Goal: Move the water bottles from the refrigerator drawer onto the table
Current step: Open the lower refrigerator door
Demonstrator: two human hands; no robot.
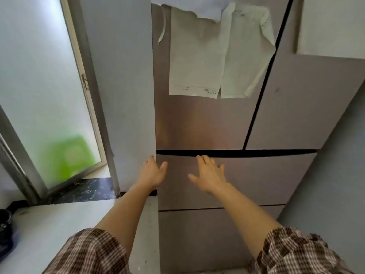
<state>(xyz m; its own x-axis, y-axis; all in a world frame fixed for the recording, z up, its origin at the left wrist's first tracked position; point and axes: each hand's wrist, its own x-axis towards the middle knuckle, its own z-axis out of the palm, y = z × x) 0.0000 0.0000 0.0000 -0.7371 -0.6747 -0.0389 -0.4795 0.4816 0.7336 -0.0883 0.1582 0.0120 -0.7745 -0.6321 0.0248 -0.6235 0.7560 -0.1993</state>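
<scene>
Your left hand (153, 172) and right hand (209, 175), both spread and empty, are at the closed refrigerator drawer (262, 178); no bottles visible, task apparently unstarted.

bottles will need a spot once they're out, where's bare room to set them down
The white surface left of the refrigerator is bare between the dark sill and the checked left sleeve. Its far left edge is taken by a dark object.
</scene>
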